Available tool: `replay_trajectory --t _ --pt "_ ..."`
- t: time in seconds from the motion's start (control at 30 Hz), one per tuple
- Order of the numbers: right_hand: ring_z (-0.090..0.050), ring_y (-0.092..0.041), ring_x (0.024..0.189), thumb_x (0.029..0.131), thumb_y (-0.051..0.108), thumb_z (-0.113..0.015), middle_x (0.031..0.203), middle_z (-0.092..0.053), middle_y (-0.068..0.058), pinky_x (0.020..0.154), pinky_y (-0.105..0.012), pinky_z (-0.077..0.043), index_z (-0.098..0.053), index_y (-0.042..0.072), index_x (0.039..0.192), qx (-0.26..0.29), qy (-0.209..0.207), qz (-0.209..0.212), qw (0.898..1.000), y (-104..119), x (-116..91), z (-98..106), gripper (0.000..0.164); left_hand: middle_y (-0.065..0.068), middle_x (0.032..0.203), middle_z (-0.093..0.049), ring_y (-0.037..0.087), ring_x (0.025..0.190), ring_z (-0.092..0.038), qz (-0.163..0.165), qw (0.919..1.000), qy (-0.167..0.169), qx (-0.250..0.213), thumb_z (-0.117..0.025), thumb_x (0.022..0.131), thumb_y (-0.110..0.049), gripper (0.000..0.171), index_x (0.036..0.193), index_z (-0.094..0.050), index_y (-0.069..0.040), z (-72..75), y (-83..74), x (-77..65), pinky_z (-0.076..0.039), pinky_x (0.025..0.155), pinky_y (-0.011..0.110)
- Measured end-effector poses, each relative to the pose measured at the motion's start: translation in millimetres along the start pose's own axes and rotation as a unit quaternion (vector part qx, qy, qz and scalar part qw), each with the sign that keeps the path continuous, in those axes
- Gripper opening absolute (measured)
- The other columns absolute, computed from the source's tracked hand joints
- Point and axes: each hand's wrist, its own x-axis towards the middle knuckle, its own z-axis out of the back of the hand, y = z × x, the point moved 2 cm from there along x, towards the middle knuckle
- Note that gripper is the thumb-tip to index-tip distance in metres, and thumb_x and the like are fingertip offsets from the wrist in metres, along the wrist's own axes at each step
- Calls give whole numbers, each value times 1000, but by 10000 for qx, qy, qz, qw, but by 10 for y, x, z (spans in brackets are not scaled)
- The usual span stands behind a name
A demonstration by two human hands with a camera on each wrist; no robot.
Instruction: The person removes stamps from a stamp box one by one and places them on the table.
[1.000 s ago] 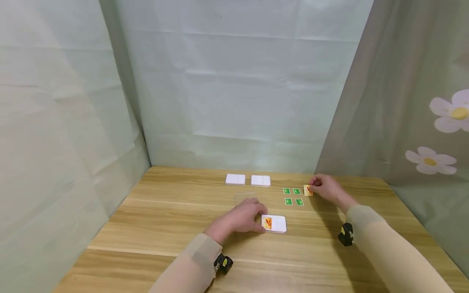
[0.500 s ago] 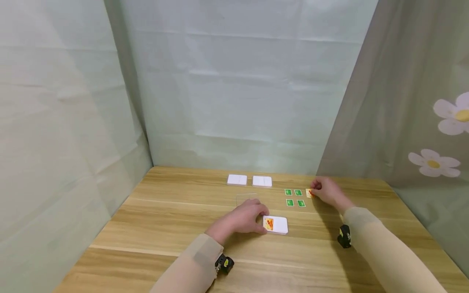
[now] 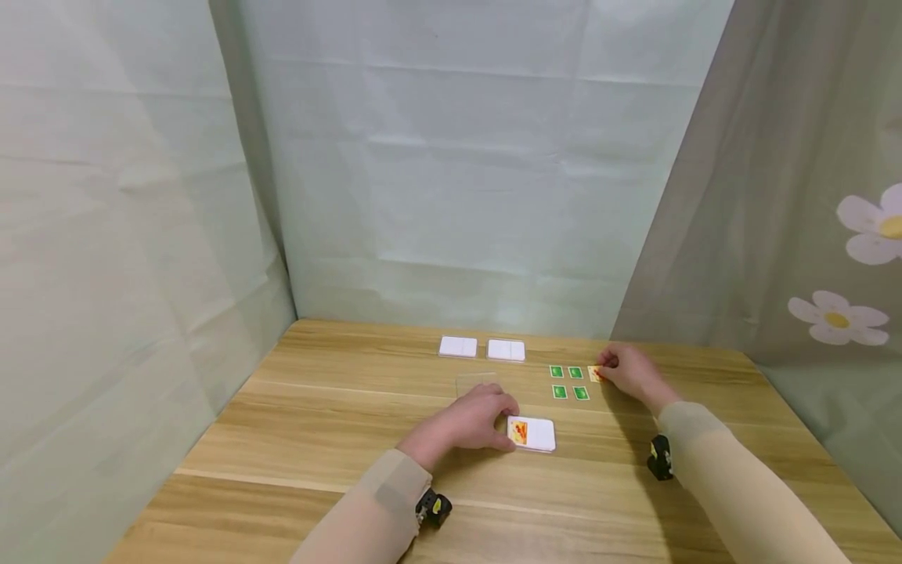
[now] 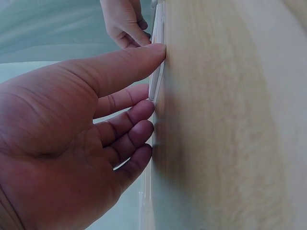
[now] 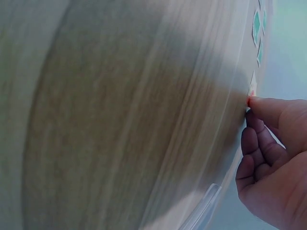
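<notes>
In the head view my left hand (image 3: 470, 419) holds a white card with a clear border (image 3: 541, 435) at its left end, thumb and fingers on its edges. A small orange-and-yellow picture (image 3: 518, 432) lies on that card's left half. Farther right, my right hand (image 3: 632, 376) pinches a second small orange-and-yellow picture card (image 3: 593, 374) at the table surface. Thumb and finger of the right hand (image 5: 280, 148) meet on this card in the right wrist view, partly hiding it. Several small green picture cards (image 3: 560, 392) lie in two rows just left of it.
Two white cards (image 3: 458, 346) (image 3: 506, 350) lie side by side near the back of the wooden table (image 3: 338, 439). A thin clear sheet (image 3: 468, 381) lies beyond my left hand, partly covered by it. Pale cloth (image 3: 451, 196) hangs behind the table.
My right hand has brought the orange-and-yellow card down beside the upper green row and now stays there. The left hand keeps its place on the white card. The head view has shifted slightly.
</notes>
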Motion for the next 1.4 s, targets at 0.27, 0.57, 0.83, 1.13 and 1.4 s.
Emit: replay_trajectory --t 0.27,0.57,0.83,1.13,1.4 --pt "-68 -35 99 103 5 -74 103 -73 -17 94 -57 -54 -71 -3 106 37 51 9 10000 -12 -28 10 9 -6 123 -65 12 113 -53 18 10000 7 -79 -96 89 -30 45 127 -76 -15 1 -18 5 -49 104 29" --pt "-70 -38 104 103 9 -75 106 -75 -18 95 -59 -53 -71 -3 109 -11 -132 38 9999 -12 -114 70 14 -4 124 -66 13 114 -54 4 10000 -28 -75 -96 89 -29 47 128 -76 -15 -21 -6 27 -49 104 30" --pt "-69 -31 95 101 8 -77 100 -75 -13 86 -51 -56 -73 -4 108 67 -250 338 9991 152 -318 39 14 -3 123 -66 14 115 -55 -74 10000 -47 -20 -97 88 -29 47 127 -77 -13 -5 -9 31 -49 105 30" --pt "-66 -20 92 102 12 -78 99 -73 -3 81 -41 -55 -76 2 113 365 177 407 9984 435 -548 -133 15 -2 121 -67 15 114 -56 -135 9999 -36 1 -96 89 -28 48 128 -76 -11 24 -20 32 -49 104 30" --pt "-60 -16 86 101 12 -80 93 -68 2 77 -35 -52 -77 5 110 580 424 598 9956 702 -674 -299 11 0 120 -67 15 113 -56 -178 9998 -65 0 -96 88 -27 48 128 -76 -10 37 -16 50 -49 103 31"
